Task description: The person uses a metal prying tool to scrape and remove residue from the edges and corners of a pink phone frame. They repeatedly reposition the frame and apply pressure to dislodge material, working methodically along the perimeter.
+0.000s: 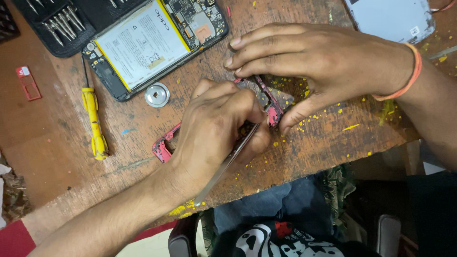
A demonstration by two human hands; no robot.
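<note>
Left hand (pixel 214 128) pinched on metal tweezers (pixel 227 164), tips at the red phone frame (pixel 164 147), centre frame on the wooden surface (pixel 333 138). Right hand (pixel 314 62) flat, fingers together, pressing the frame down. Risk: tweezers slip and gouge the frame if pressure eases.

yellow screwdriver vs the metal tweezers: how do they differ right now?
The yellow screwdriver lies untouched on the wooden table; the tweezers are gripped in the left hand. The screwdriver has a thick yellow handle; the tweezers are thin bare metal. The screwdriver lies far left; the tweezers point at the pink frame under the right hand. Both are slim hand tools.
</note>
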